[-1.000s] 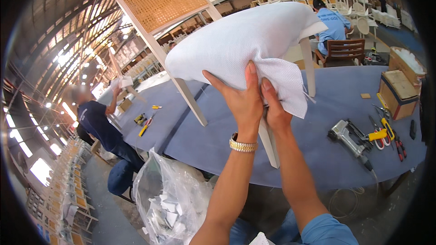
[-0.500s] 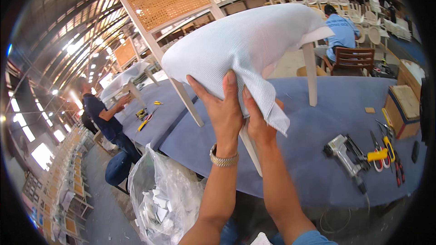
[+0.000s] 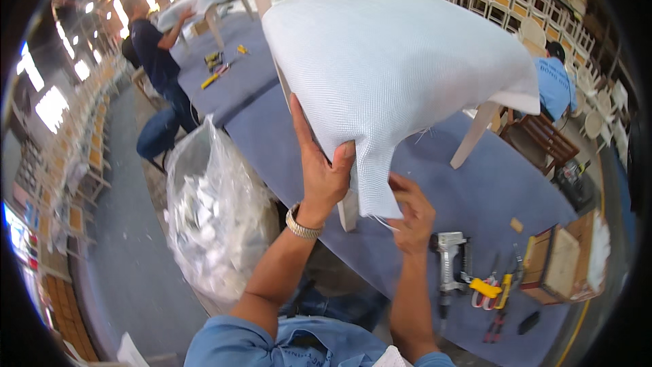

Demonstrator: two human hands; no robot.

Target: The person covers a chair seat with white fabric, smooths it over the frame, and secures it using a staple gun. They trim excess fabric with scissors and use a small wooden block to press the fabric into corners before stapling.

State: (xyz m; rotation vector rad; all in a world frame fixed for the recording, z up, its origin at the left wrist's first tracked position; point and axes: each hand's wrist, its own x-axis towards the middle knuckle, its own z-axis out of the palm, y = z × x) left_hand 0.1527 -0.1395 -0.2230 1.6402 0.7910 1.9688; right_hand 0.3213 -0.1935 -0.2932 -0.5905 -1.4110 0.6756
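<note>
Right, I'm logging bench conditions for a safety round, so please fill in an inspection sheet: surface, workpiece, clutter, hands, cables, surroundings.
Surface: table, blue-grey covering.
Workpiece: chair; white fabric drapes its seat, with a flap hanging at the near corner.
Clutter: staple gun, yellow-handled tool, red-handled tool and box toward the right; clear bag of white scraps beside the table.
Left hand: holds the fabric-covered corner.
Right hand: at the flap's lower end; grip partly hidden.
Cables: dark fitting at the staple gun's tail; any hose beyond is unclear.
Surroundings: person in dark clothing at left, person in light blue at right, stacked chairs behind.
</note>
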